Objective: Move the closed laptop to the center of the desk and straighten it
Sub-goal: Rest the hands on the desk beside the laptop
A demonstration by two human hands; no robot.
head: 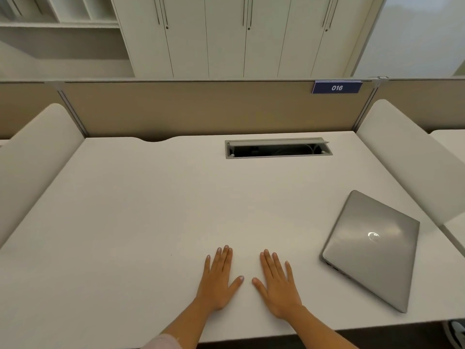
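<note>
A closed silver laptop (372,248) lies on the white desk (151,210) at the right side, near the front edge, turned askew to the desk's edges. My left hand (217,280) rests flat on the desk near the front middle, palm down, fingers together and thumb out. My right hand (278,285) lies flat beside it, a short gap between the two thumbs. Neither hand holds anything. The laptop is well to the right of my right hand, not touching it.
An open grey cable hatch (278,148) is set in the desk near the back. Beige partition panels (201,107) with a "016" sign (336,87) close the back; white side dividers (412,157) flank the desk. Cabinets stand behind.
</note>
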